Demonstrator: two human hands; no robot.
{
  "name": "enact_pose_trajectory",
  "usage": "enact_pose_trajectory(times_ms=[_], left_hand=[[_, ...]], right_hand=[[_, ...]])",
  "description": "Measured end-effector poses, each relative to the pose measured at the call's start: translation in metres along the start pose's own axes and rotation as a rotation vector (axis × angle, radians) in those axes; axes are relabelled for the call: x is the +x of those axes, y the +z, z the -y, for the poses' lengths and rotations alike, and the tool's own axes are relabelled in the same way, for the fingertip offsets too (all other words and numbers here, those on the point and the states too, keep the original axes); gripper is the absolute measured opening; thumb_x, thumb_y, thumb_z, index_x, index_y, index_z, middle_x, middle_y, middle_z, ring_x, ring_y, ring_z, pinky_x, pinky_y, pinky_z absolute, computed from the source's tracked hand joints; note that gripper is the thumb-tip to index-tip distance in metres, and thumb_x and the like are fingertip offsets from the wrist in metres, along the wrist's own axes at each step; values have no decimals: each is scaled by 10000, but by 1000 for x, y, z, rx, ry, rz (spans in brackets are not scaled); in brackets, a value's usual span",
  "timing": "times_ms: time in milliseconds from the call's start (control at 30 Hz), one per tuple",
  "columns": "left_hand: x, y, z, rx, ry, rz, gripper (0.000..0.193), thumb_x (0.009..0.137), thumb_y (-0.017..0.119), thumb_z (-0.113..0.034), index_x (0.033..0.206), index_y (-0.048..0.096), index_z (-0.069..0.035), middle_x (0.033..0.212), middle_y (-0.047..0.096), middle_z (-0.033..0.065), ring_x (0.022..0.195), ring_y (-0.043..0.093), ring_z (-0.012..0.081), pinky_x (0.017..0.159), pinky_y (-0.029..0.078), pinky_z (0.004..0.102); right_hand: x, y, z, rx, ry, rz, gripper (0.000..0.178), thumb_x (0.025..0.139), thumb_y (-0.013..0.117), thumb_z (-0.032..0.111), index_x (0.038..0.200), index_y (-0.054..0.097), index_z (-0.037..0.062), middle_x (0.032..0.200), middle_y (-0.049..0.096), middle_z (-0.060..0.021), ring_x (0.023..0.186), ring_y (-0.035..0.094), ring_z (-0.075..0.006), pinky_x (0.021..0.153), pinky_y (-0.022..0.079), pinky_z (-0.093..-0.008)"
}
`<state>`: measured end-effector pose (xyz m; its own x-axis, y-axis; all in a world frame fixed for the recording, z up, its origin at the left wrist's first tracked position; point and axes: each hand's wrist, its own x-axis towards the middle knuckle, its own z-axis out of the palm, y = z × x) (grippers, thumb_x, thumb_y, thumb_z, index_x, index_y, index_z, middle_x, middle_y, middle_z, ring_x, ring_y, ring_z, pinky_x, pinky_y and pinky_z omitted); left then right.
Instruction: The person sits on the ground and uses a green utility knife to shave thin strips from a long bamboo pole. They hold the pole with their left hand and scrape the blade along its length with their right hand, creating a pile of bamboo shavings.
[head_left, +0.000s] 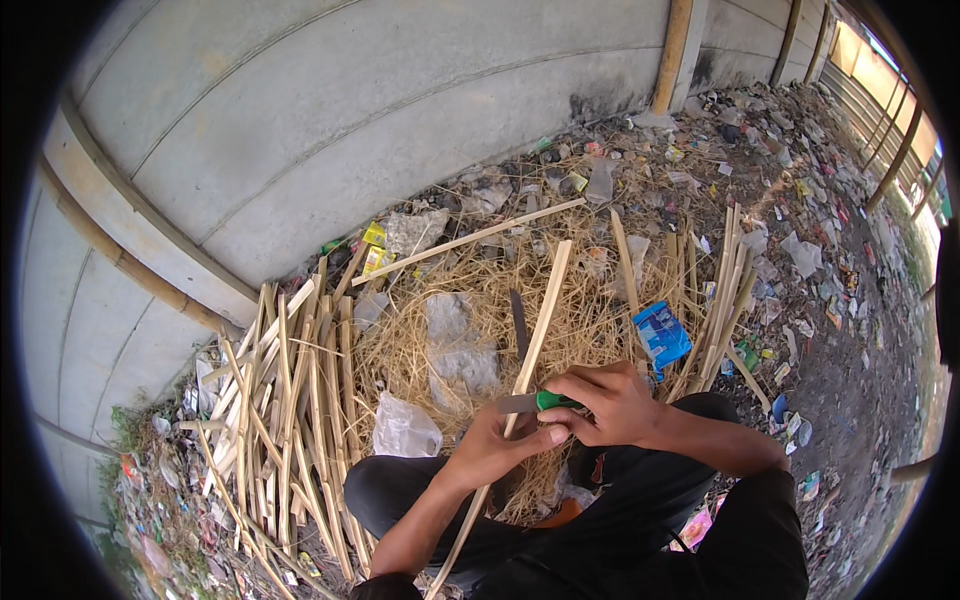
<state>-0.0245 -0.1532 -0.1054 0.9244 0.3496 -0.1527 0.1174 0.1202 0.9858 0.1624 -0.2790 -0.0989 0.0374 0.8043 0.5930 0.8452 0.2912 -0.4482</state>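
Note:
A long pale bamboo strip (548, 305) runs slantwise between my knees, its upper end pointing away from me. My left hand (488, 452) is closed around the strip below the middle. In my right hand (612, 405) is a knife with a green handle (553, 400). Its grey blade (516, 404) lies across the strip, just above the left hand's fingers. The two hands are close together, with the right thumb near the left thumb. Behind the strip, a dark flat bar (519, 325) rests among the shavings; its lower end is hidden.
Many bamboo strips are heaped at left (290, 430), and a smaller bundle (725, 290) lies at right. Curly shavings (400, 340) surround grey stone blocks (460, 345), a clear plastic bag (405, 428) and a blue packet (662, 335). A concrete wall (400, 110) stands behind; litter covers the ground.

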Motion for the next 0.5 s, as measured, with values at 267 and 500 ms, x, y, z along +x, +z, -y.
enact_pose_trajectory(times_ms=[267,500], left_hand=[[-2,1,5,203,83,-126,403,921,889,-387,1060,810,-17,675,575,-49,647,459,58,569,373,299],[-4,6,1,390,-8,-201,442,929,879,-403,987,758,18,643,543,-26,627,455,73,557,398,324]], right_hand=[[3,3,6,-34,28,23,304,917,835,342,1090,711,125,837,727,-28,581,696,-224,482,527,-343],[4,-4,6,-101,94,-16,299,926,835,332,1073,716,100,857,742,-54,624,719,-242,519,551,-359]])
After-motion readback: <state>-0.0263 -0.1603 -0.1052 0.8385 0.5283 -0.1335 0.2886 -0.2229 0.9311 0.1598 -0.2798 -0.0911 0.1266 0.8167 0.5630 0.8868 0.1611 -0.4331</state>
